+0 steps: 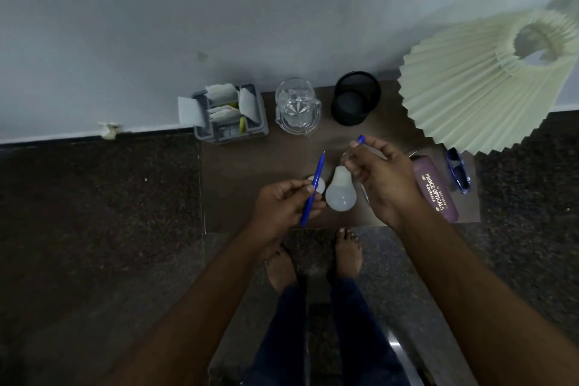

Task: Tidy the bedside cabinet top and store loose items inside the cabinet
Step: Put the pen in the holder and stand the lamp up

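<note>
My left hand (283, 205) grips a blue pen (314, 186), uncapped, with its tip pointing up and away. My right hand (380, 177) pinches the blue pen cap (361, 138) between thumb and fingers, a little apart from the pen tip. Both hover over the front of the brown cabinet top (250, 175). Under them lies a white light bulb (341, 194), with a small white round object (320, 185) to its left, partly hidden by the pen. A purple spectacle case (437, 188) lies to the right of my right hand.
Along the back stand a grey organiser (230, 122) with paper sachets, a clear glass jug (297, 106) and a black mesh cup (355, 99). A pleated cream lampshade (482, 81) overhangs the right side. Blue sunglasses (458, 171) lie at the right edge. My bare feet stand on dark floor below.
</note>
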